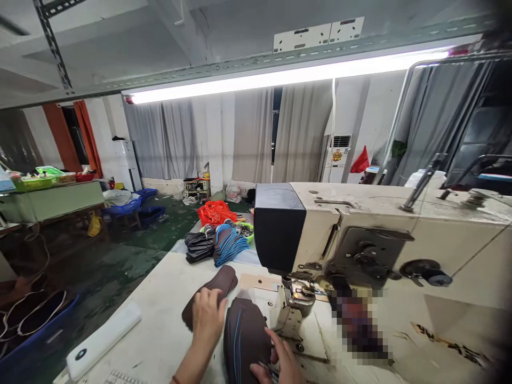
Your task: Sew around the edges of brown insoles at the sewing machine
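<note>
My left hand (pixel 208 316) lies over a dark brown sole-shaped piece (pixel 226 280) on the white table, its fingers bent over the piece's edge. To the right, a thicker stack of brown pieces with blue edge lines (pixel 248 336) stands near the table's front. My right hand (pixel 280 360) is at the stack's right side, thumb and fingers around something small and metallic that I cannot make out. The needle area of a sewing machine (pixel 298 293) is just beyond the right hand.
Bundles of black pieces (pixel 199 245) and blue-edged pieces (pixel 230 245) lie at the table's back, beside a red bag (pixel 216 212) and a green basket (pixel 246 231). A white box-like object (pixel 104 338) rests at the left edge. The machine's head (pixel 280 229) overhangs the right side.
</note>
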`<state>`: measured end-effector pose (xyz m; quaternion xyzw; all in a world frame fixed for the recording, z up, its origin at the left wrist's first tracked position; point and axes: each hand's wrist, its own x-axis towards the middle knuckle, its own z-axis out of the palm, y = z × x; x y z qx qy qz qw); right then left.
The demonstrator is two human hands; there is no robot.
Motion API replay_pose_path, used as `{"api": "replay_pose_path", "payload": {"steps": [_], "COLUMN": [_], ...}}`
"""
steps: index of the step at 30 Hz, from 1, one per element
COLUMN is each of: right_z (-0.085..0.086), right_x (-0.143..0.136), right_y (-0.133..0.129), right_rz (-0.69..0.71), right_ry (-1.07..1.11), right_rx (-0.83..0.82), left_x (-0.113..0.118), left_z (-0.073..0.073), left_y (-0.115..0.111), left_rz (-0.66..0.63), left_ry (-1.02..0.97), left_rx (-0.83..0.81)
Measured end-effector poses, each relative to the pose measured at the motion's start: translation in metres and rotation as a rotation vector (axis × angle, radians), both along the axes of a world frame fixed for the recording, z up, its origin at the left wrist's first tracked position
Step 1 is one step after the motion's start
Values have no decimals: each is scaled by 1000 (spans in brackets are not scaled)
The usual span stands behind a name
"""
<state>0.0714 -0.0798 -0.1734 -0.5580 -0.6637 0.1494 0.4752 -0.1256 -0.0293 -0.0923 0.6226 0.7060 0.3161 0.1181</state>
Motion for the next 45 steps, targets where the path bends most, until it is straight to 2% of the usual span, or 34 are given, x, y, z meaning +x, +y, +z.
{"api": "replay_pose_path", "payload": {"steps": [3, 6, 8, 11, 14, 16, 20, 27, 31, 36, 39, 42, 45], "right_z": [-8, -12, -8, 12, 38, 52, 66, 94, 106, 113, 114, 114, 119], "right_x": [-3, -9, -13, -14, 0, 16, 50, 72, 82, 102, 111, 114, 114], "right_y": [1, 1, 0, -3, -10, -14, -13, 9, 19, 30, 34, 36, 37], "right_rz": [1, -30, -39, -91, -181, -215, -190, 8, 132, 172, 207, 246, 257], "right_ry": [108, 239, 328, 436, 516, 545, 491, 265, 122, -88, -192, -239, -231], "right_rx": [-4, -50, -57, -20, -10, -20, -45, 112, 116, 96, 70, 43, 27], "left_x": [36, 57, 61, 62, 62, 63, 70, 84, 87, 84, 79, 74, 70], "left_z": [-5, -6, -2, 13, 31, 38, 44, 45, 52, 60, 60, 60, 62], "left_y": [-17, -31, -36, -38, -37, -36, -29, -17, -13, -18, -25, -32, -34], "left_rz": [-167, -194, -221, -277, -274, -275, -315, -336, -331, -375, -461, -519, -508], "left_ry": [35, 68, 7, -319, -761, -984, -1181, -1202, -1167, -1142, -1171, -1176, -1203], "left_rx": [-43, -30, 13, 31, -87, -188, -295, -308, -294, -314, -330, -395, -436]}}
